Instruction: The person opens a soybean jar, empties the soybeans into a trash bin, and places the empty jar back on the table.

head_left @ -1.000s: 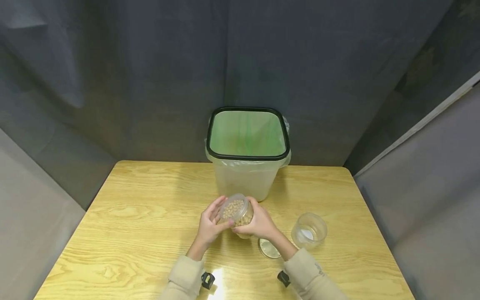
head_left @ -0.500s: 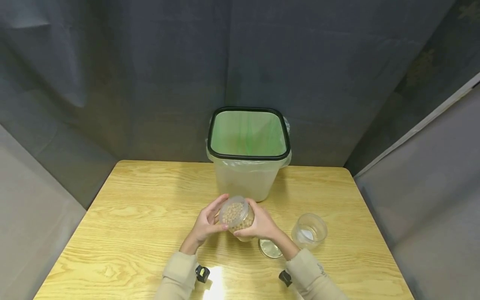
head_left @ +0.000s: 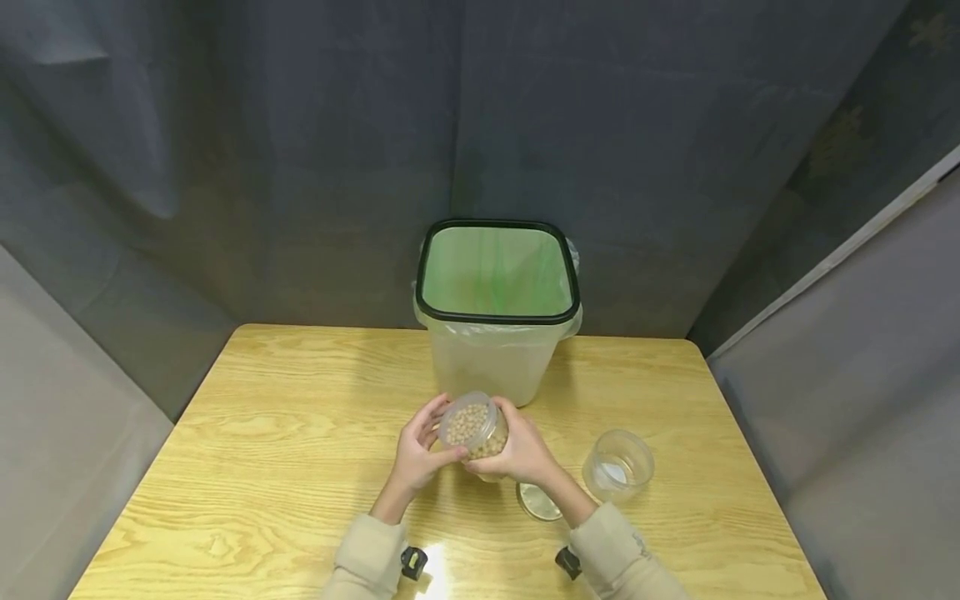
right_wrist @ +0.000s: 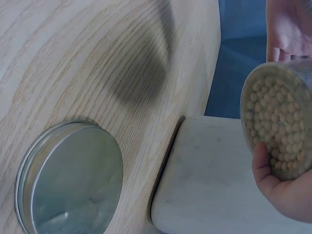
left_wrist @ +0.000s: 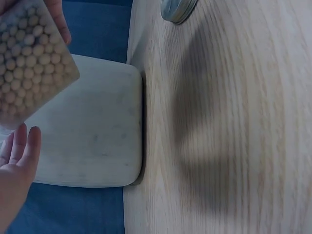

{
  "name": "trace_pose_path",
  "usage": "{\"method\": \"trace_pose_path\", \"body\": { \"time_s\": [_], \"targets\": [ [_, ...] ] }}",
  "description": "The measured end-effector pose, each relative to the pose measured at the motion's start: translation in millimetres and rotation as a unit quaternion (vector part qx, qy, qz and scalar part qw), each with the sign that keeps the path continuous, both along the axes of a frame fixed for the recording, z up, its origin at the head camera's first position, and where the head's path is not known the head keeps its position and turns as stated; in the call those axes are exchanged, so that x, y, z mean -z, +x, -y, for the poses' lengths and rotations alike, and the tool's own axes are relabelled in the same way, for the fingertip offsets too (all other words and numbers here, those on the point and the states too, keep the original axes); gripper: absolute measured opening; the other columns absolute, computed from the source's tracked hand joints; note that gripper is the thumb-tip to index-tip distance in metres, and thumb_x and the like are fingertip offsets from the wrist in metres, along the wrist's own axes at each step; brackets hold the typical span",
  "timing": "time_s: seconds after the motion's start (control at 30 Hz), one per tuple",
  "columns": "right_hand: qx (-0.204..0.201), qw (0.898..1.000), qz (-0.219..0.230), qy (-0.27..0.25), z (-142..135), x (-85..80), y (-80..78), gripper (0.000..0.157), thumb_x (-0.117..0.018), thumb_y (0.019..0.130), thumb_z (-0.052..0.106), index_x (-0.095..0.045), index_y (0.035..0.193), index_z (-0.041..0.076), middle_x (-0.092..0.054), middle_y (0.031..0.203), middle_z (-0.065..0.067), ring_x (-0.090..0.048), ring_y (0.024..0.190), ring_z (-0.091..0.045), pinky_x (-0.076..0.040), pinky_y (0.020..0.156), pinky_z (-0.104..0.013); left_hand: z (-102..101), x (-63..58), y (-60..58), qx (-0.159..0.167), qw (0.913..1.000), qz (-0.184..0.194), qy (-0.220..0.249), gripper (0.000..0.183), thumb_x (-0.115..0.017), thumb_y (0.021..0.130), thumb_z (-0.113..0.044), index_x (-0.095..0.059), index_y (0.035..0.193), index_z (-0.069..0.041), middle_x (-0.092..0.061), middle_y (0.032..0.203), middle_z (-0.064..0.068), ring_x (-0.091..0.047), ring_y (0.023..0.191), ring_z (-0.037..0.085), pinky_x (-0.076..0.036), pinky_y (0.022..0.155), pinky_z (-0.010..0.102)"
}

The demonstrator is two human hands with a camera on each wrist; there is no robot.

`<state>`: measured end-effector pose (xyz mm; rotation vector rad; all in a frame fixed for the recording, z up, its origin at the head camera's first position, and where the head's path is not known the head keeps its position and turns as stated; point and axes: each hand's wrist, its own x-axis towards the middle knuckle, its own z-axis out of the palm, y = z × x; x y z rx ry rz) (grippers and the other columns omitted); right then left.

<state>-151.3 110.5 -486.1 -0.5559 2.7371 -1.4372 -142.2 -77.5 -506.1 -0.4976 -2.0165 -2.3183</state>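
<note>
Between my two hands is a clear jar (head_left: 467, 423) of pale round beans, tilted with its translucent top toward my left hand (head_left: 415, 457). The left thumb and fingers hold the jar round its top edge. My right hand (head_left: 523, 450) grips the jar's body from the right side. In the left wrist view the jar's wall (left_wrist: 34, 63) shows the beans packed inside, and the left fingers (left_wrist: 31, 151) lie extended by its top end. The right wrist view shows the round base (right_wrist: 275, 126) with a fingertip pressing beside it.
A light bin (head_left: 487, 358) with a black rim and a green-looking inside stands behind the hands, lined with a clear bag. On the wooden table (head_left: 285, 450), a round metal lid (right_wrist: 78, 180) lies by the right forearm. Further right stands a clear round container (head_left: 619, 463).
My left hand drew back slightly to the left, its thumb off the jar's edge, then came back round the top. My right hand keeps its grip, with the jar nearly in place.
</note>
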Motion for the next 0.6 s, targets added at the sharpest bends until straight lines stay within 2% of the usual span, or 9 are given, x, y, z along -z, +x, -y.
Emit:
{"method": "trace_pose_path", "body": {
  "time_s": [0.17, 0.3, 0.37, 0.5, 0.6],
  "targets": [
    [0.013, 1.0, 0.006, -0.002, 0.4, -0.3, 1.4, 0.093, -0.086, 0.053, 0.036, -0.041, 0.128, 0.002, -0.056, 0.112, -0.012, -0.055, 0.097, -0.028, -0.047, 0.077, -0.042, 3.4, -0.7, 5.2, -0.012, 0.9997, -0.02, -0.01, 0.073, -0.071, 0.068, 0.012, -0.033, 0.131, 0.014, -0.045, 0.123, 0.033, -0.043, 0.112, 0.045, -0.041, 0.094, 0.036],
    [0.008, 1.0, 0.011, -0.009, -2.3, -0.7, 0.9, 0.094, -0.087, 0.053, 0.033, -0.04, 0.129, 0.002, -0.055, 0.113, -0.012, -0.054, 0.098, -0.027, -0.046, 0.079, -0.043, 9.2, -0.7, 4.8, -0.007, 0.9992, -0.038, -0.003, 0.071, -0.069, 0.069, 0.015, -0.032, 0.129, 0.019, -0.045, 0.119, 0.037, -0.045, 0.109, 0.045, -0.043, 0.092, 0.036],
    [-0.002, 1.0, 0.003, -0.008, -3.9, -0.6, 0.2, 0.094, -0.087, 0.052, 0.032, -0.041, 0.128, 0.003, -0.055, 0.113, -0.011, -0.054, 0.098, -0.027, -0.046, 0.079, -0.044, 12.3, -1.1, 2.1, 0.018, 0.9988, -0.046, 0.006, 0.074, -0.069, 0.07, 0.012, -0.028, 0.131, 0.018, -0.039, 0.125, 0.036, -0.041, 0.114, 0.046, -0.041, 0.094, 0.038],
    [-0.034, 0.999, -0.017, -0.007, -5.8, -0.5, -0.9, 0.092, -0.088, 0.05, 0.032, -0.043, 0.126, 0.005, -0.057, 0.111, -0.009, -0.056, 0.096, -0.025, -0.046, 0.079, -0.043, 15.6, -5.1, -4.5, 0.103, 0.9929, -0.053, 0.028, 0.086, -0.071, 0.071, 0.003, -0.019, 0.138, 0.013, -0.022, 0.14, 0.033, -0.022, 0.127, 0.048, -0.031, 0.101, 0.044],
    [-0.053, 0.998, -0.022, -0.01, -6.4, -0.1, -1.5, 0.089, -0.088, 0.05, 0.032, -0.044, 0.124, 0.007, -0.058, 0.11, -0.008, -0.056, 0.095, -0.024, -0.046, 0.08, -0.042, 15.6, -8.9, -7.7, 0.148, 0.9871, -0.05, 0.035, 0.089, -0.072, 0.07, 0.001, -0.017, 0.139, 0.011, -0.019, 0.142, 0.031, -0.017, 0.129, 0.047, -0.027, 0.102, 0.044]
  ]
}}
